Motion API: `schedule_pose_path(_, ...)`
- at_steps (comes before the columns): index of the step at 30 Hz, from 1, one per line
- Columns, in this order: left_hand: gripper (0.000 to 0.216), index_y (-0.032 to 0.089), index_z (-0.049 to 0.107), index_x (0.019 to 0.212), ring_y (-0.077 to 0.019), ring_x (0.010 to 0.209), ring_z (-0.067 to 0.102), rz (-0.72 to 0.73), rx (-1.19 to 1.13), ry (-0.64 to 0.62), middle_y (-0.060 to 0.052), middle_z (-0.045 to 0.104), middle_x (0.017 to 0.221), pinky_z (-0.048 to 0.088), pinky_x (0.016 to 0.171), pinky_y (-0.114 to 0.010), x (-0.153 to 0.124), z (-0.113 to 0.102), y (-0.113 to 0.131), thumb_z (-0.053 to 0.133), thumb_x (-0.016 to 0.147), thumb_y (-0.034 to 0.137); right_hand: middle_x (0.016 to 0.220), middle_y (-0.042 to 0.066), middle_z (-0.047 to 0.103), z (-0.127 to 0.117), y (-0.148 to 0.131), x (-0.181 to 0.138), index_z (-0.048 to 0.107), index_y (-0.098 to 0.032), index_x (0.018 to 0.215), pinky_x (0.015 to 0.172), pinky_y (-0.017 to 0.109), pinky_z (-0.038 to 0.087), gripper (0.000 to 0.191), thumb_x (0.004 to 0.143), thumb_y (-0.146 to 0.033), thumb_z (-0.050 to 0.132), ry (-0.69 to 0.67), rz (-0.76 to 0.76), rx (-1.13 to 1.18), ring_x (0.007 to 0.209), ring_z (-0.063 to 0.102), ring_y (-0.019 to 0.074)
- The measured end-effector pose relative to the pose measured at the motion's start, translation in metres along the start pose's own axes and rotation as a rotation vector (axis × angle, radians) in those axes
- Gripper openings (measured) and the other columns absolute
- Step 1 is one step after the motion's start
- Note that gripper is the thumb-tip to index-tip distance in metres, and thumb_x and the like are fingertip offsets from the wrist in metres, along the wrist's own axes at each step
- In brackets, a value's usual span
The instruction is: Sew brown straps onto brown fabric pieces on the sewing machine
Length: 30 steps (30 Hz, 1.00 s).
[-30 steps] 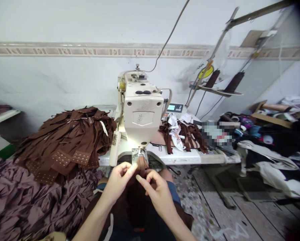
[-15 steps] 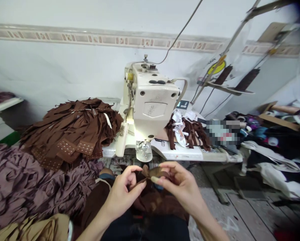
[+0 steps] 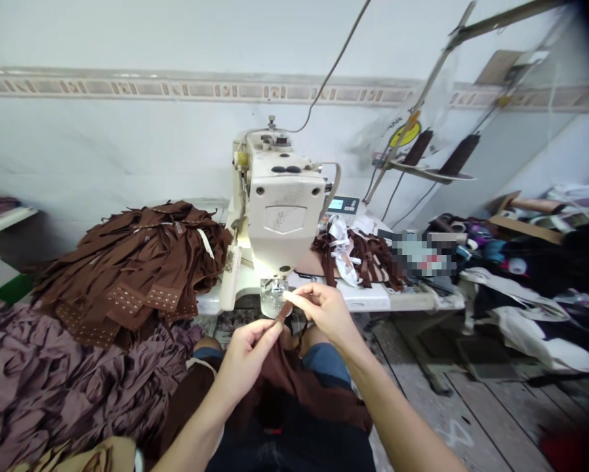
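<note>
My left hand [image 3: 249, 353] pinches a narrow brown fabric strap [image 3: 284, 312] between thumb and fingers. Higher up, my right hand [image 3: 326, 316] grips the other part of this strap, its fingertips close to the needle plate [image 3: 271, 303] of a white sewing machine [image 3: 282, 219]. Between the two hands the strap runs taut on a slant. Brown cloth [image 3: 287, 377] hangs below the hands and lies over my lap. Whether the strap touches the plate I cannot tell.
Left of the machine lies a pile of brown garment pieces [image 3: 142, 262], with mauve fabric [image 3: 78, 373] heaped below. Brown straps and white tape [image 3: 356, 252] lie on the machine table [image 3: 363, 298] at right. Thread cones [image 3: 459, 156] stand on a rack beyond.
Both hands have brought the strap up toward the needle plate, the right hand rising most. The bunched brown piece is now stretched into a straight strap. The view has shifted slightly.
</note>
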<state>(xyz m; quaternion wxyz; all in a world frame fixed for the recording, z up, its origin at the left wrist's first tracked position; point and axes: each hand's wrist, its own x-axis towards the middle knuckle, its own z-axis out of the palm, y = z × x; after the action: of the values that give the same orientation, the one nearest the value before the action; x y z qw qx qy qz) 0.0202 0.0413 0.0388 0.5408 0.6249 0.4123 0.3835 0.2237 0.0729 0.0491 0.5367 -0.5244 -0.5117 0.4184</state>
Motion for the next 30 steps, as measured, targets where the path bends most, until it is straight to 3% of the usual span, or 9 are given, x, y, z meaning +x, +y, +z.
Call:
schedule_pose_path(3, 0.033, 0.018, 0.077, 0.088, -0.0156, 0.068, 0.065, 0.123, 0.263, 0.209, -0.001, 0.069, 0.074, 0.051, 0.062, -0.023, -0.001, -0.003, -0.001, 0.063, 0.104, 0.044, 0.070, 0.004, 0.074, 0.003, 0.011, 0.017, 0.077, -0.017, 0.079, 0.053, 0.027, 0.045, 0.030, 0.078, -0.047, 0.085, 0.039, -0.043, -0.017, 0.057, 0.059, 0.0163)
schedule_pose_path(6, 0.017, 0.020, 0.077, 0.107, -0.0170, 0.083, 0.074, 0.421, 0.525, 0.395, -0.004, 0.074, 0.093, 0.059, 0.073, -0.023, -0.008, -0.006, -0.005, 0.063, 0.105, 0.029, 0.076, 0.007, 0.078, 0.003, 0.019, 0.026, 0.077, -0.018, 0.080, 0.060, 0.030, 0.051, 0.028, 0.079, -0.046, 0.082, 0.053, -0.086, -0.034, 0.064, 0.066, 0.0203)
schedule_pose_path(9, 0.038, 0.023, 0.067, 0.141, -0.0190, 0.118, 0.076, 0.693, 0.772, 0.312, -0.009, 0.075, 0.133, 0.061, 0.100, -0.025, -0.015, -0.005, -0.009, 0.053, 0.107, 0.012, 0.081, 0.008, 0.081, 0.002, 0.021, 0.032, 0.078, -0.019, 0.081, 0.069, 0.034, 0.055, 0.026, 0.080, -0.044, 0.081, 0.046, -0.120, -0.052, 0.071, 0.072, 0.0235)
schedule_pose_path(11, 0.046, 0.022, 0.059, 0.152, -0.0191, 0.125, 0.074, 0.768, 0.904, 0.238, -0.010, 0.071, 0.145, 0.059, 0.106, -0.025, -0.015, -0.001, -0.012, 0.052, 0.108, 0.009, 0.083, 0.008, 0.082, 0.001, 0.021, 0.037, 0.079, -0.019, 0.082, 0.073, 0.036, 0.057, 0.023, 0.079, -0.042, 0.080, 0.032, -0.130, -0.067, 0.074, 0.074, 0.0245)
schedule_pose_path(23, 0.043, 0.018, 0.058, 0.152, -0.0248, 0.115, 0.080, 0.691, 1.092, 0.400, -0.013, 0.072, 0.145, 0.068, 0.091, -0.029, 0.004, 0.019, -0.019, 0.055, 0.109, 0.019, 0.088, 0.008, 0.082, 0.010, 0.025, 0.080, 0.078, -0.020, 0.082, 0.082, 0.036, 0.058, 0.012, 0.071, -0.025, 0.073, 0.030, -0.182, -0.172, 0.088, 0.075, 0.0278)
schedule_pose_path(27, 0.043, 0.018, 0.056, 0.152, -0.0259, 0.112, 0.081, 0.652, 1.109, 0.380, -0.014, 0.071, 0.147, 0.069, 0.087, -0.029, 0.009, 0.019, -0.018, 0.054, 0.109, 0.022, 0.086, 0.007, 0.081, 0.013, 0.024, 0.087, 0.076, -0.022, 0.080, 0.086, 0.037, 0.058, 0.009, 0.071, -0.023, 0.075, 0.048, -0.184, -0.154, 0.098, 0.073, 0.0301)
schedule_pose_path(30, 0.047, 0.019, 0.053, 0.156, -0.0262, 0.113, 0.080, 0.614, 1.077, 0.348, -0.014, 0.068, 0.151, 0.069, 0.089, -0.030, 0.009, 0.019, -0.016, 0.053, 0.109, 0.023, 0.081, 0.006, 0.079, 0.015, 0.024, 0.086, 0.075, -0.022, 0.082, 0.081, 0.036, 0.058, 0.013, 0.072, -0.029, 0.078, 0.048, -0.165, -0.115, 0.093, 0.072, 0.0294)
